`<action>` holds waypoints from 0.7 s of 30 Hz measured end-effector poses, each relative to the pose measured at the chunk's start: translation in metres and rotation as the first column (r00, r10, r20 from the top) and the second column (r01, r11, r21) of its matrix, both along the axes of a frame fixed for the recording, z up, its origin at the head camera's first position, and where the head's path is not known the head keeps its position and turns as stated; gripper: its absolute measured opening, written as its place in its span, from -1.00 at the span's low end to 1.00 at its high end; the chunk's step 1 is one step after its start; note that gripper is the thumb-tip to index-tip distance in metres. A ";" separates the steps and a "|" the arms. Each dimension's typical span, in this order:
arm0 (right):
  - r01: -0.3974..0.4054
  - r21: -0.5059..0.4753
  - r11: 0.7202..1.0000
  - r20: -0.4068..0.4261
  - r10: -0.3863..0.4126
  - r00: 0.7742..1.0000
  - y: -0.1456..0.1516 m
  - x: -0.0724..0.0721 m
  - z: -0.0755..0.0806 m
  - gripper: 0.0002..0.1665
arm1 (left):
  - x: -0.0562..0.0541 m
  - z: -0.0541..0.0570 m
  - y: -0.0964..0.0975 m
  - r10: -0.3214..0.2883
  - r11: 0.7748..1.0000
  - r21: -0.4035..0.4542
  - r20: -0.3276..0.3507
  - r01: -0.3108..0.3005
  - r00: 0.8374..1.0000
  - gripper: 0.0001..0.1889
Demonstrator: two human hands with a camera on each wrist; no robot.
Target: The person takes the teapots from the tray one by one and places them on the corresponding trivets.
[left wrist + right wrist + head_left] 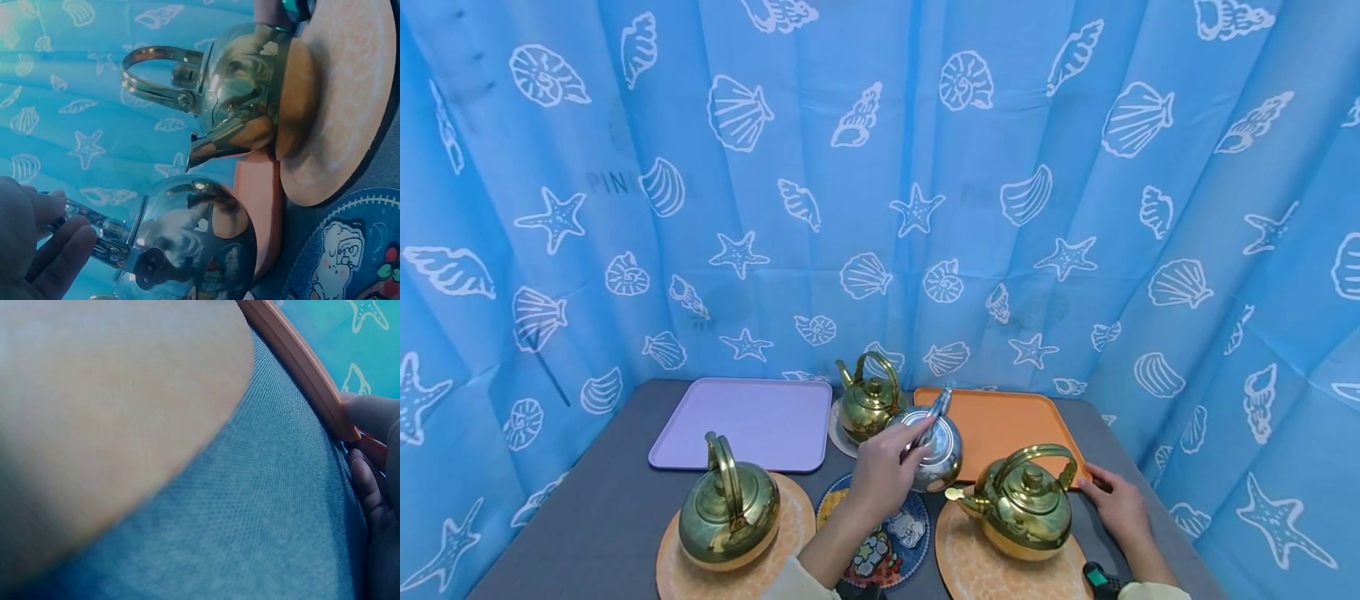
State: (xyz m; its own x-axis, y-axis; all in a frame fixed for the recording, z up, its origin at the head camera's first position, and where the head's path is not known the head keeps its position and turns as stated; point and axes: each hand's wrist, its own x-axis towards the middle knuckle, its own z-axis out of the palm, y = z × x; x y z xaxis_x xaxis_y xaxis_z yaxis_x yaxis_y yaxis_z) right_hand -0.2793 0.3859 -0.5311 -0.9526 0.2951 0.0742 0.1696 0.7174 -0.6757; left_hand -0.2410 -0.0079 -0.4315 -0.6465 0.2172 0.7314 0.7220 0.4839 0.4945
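My left hand [878, 468] grips the top handle of a silver kettle [946, 468], its fingers curled round the metal. The kettle is at the near-left corner of an orange tray [1000, 417]; whether its base touches the tray cannot be told. In the left wrist view the silver kettle [187, 234] is near the spout of a brass kettle [240, 81]. My right hand [1118, 507] pinches the orange tray's near-right corner. The right wrist view shows thumb and fingers on either side of the tray's rim [306, 365].
A brass kettle [1028, 512] stands on a round mat [977, 567] at right, another brass kettle [730, 517] on a mat [793, 500] at left. Behind is a third brass kettle [867, 407] on a pale plate [838, 433]. A purple tray [745, 421] and patterned blue mat [917, 554] lie nearby.
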 end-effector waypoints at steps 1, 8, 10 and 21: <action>0.001 -0.002 1.000 0.000 -0.001 1.000 0.000 0.000 0.000 -0.25 | 0.001 -0.001 -0.001 -0.001 1.000 -0.001 -0.001 0.001 1.000 -0.54; 0.000 -0.006 1.000 0.019 0.000 1.000 0.001 0.000 0.001 -0.25 | 0.006 -0.009 -0.009 0.017 1.000 -0.006 -0.013 -0.017 1.000 -0.55; -0.004 -0.005 1.000 0.024 0.004 1.000 0.001 0.000 0.001 -0.24 | 0.008 -0.011 -0.011 0.027 1.000 -0.010 -0.015 -0.027 1.000 -0.55; -0.003 -0.004 1.000 0.026 0.003 1.000 0.000 -0.001 0.002 -0.22 | 0.016 -0.021 -0.027 0.095 0.994 -0.042 -0.049 -0.097 0.994 -0.52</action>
State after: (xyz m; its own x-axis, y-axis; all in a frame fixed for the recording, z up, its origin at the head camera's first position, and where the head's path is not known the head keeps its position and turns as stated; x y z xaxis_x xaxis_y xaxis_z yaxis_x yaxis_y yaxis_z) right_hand -0.2801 0.3857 -0.5291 -0.9550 0.2925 0.0482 0.1851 0.7154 -0.6738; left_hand -0.2246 -0.0348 -0.4521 -0.6314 0.1888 0.7521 0.6931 0.5725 0.4381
